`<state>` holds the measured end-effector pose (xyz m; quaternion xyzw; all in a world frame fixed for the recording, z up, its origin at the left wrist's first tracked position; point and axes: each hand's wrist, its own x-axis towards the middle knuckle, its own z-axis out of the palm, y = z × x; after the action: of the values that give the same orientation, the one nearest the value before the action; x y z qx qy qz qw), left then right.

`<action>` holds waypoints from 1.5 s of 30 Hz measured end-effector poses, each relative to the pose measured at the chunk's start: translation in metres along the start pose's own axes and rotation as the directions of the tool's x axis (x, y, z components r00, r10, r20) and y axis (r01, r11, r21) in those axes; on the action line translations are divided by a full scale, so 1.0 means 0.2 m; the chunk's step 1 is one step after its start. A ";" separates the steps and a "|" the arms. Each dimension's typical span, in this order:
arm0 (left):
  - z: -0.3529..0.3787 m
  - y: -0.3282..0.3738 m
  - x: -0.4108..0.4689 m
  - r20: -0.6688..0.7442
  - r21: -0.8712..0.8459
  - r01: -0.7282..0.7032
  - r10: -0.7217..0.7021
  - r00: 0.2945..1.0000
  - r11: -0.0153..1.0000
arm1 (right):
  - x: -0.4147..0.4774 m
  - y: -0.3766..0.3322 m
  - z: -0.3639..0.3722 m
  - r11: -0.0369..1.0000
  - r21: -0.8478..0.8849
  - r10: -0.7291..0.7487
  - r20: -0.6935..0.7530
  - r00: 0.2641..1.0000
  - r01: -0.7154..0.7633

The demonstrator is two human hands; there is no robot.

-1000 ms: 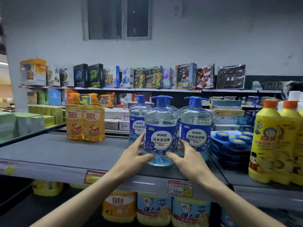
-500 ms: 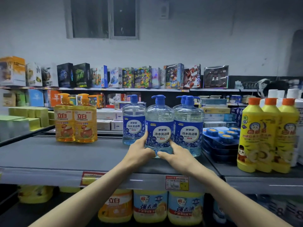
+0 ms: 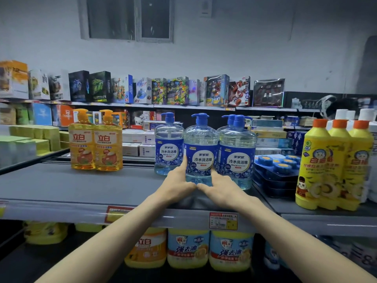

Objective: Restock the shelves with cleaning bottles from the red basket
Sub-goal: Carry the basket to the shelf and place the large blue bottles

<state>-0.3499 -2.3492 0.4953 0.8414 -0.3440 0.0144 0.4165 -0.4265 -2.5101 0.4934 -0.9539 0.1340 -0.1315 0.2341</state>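
A clear blue pump bottle (image 3: 201, 144) with a blue label stands on the grey shelf (image 3: 61, 190), in line between two more of the same kind (image 3: 168, 148) (image 3: 237, 158). My left hand (image 3: 177, 183) holds its lower left side, index finger up along the label. My right hand (image 3: 221, 188) holds the lower right side. The two thumbs meet in front of the base. The red basket is out of view.
Two orange pump bottles (image 3: 95, 146) stand further left on the same shelf. Stacked dark blue trays (image 3: 275, 170) and tall yellow bottles (image 3: 334, 164) fill the right. Yellow jugs (image 3: 187, 250) sit on the shelf below. Toy boxes (image 3: 175, 90) line the far shelves.
Both hands have slid the blue bottle back from the shelf's front part into line with the other blue bottles. The view has shifted a little to the right.
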 end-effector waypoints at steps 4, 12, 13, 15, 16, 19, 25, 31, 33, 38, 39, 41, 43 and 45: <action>0.03 0.01 -0.02 0.023 0.171 0.042 -0.046 0.999 0.984 | -0.06 -0.03 -0.03 0.988 -0.149 0.028 -0.042 0.999 -0.034; 0.04 0.17 -0.21 -0.098 0.341 -0.004 0.039 0.994 0.940 | -0.34 0.01 -0.19 0.937 -0.341 0.028 -0.145 0.989 -0.077; 0.05 0.21 -0.24 -0.082 0.353 -0.013 0.045 0.996 0.936 | -0.40 0.03 -0.22 0.936 -0.343 0.032 -0.157 0.987 -0.085; 0.08 0.30 -0.32 -0.071 0.354 -0.052 0.082 0.994 0.934 | -0.53 0.09 -0.27 0.935 -0.339 0.039 -0.188 0.981 -0.102; 0.10 0.34 -0.36 -0.076 0.354 -0.077 0.110 0.991 0.932 | -0.60 0.12 -0.29 0.936 -0.335 0.036 -0.216 0.976 -0.109; 0.24 0.53 -0.50 -0.031 0.395 -0.167 0.195 0.980 0.903 | -0.84 0.25 -0.39 0.933 -0.324 0.056 -0.302 0.952 -0.158; 0.77 0.87 -0.78 0.122 0.428 -0.372 0.355 0.927 0.824 | -1.37 0.66 -0.52 0.841 -0.392 0.262 -0.309 0.914 -0.373; 1.57 1.18 -1.08 0.439 0.365 -0.467 0.294 0.849 0.805 | -2.09 1.30 -0.59 0.727 -0.319 0.564 -0.227 0.794 -0.608; 1.83 1.31 -1.22 0.524 0.333 -0.493 0.277 0.805 0.803 | -2.35 1.52 -0.61 0.668 -0.304 0.641 -0.227 0.733 -0.679; 2.45 1.59 -1.59 0.695 0.237 -0.572 0.274 0.665 0.785 | -2.95 1.94 -0.63 0.513 -0.262 0.788 -0.234 0.570 -0.817; 2.57 1.63 -1.66 0.726 0.221 -0.585 0.269 0.633 0.781 | -3.05 2.01 -0.62 0.483 -0.252 0.811 -0.232 0.537 -0.839; 2.79 1.70 -1.79 0.790 0.199 -0.610 0.242 0.563 0.767 | -3.26 2.15 -0.58 0.416 -0.227 0.860 -0.216 0.462 -0.881; 2.98 1.76 -1.90 0.853 0.165 -0.644 0.219 0.473 0.747 | -3.44 2.28 -0.53 0.345 -0.196 0.904 -0.195 0.381 -0.918; 3.15 1.82 -2.00 0.896 0.128 -0.677 0.208 0.393 0.725 | -3.60 2.39 -0.49 0.280 -0.180 0.933 -0.182 0.311 -0.943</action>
<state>-1.0344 -2.7225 0.2105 0.6849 -0.7025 -0.1889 -0.0425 -1.2189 -2.7306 0.2107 -0.7115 0.6880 0.0301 0.1399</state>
